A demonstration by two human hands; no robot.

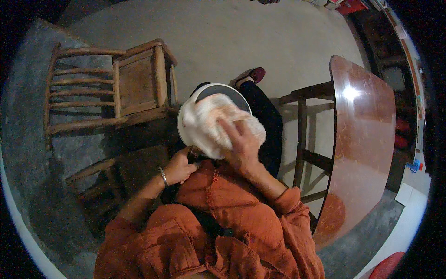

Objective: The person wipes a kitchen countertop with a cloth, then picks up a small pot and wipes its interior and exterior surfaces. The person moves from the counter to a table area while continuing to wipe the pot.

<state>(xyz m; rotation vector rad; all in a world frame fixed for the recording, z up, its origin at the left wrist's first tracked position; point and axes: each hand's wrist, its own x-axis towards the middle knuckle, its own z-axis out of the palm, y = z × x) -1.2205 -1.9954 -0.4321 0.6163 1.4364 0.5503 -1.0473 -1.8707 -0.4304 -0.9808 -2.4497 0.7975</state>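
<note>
Right hand point(241, 146) is clamping white cloth point(211, 116) (blurred), eleven o'clock; left hand point(180, 168) is gripping round pan point(232, 94), one o'clock

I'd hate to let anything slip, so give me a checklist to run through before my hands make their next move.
1. Right hand on the white cloth: ok, fingers over it.
2. Left hand gripping firmly: cannot tell; it is at the near edge of the pan, grip unclear.
3. Pan's dark inside fully visible: not ok, the cloth covers much of it.
4. Table apart from the pan: ok, there is a gap.
5. Cloth dry: cannot tell.
</note>
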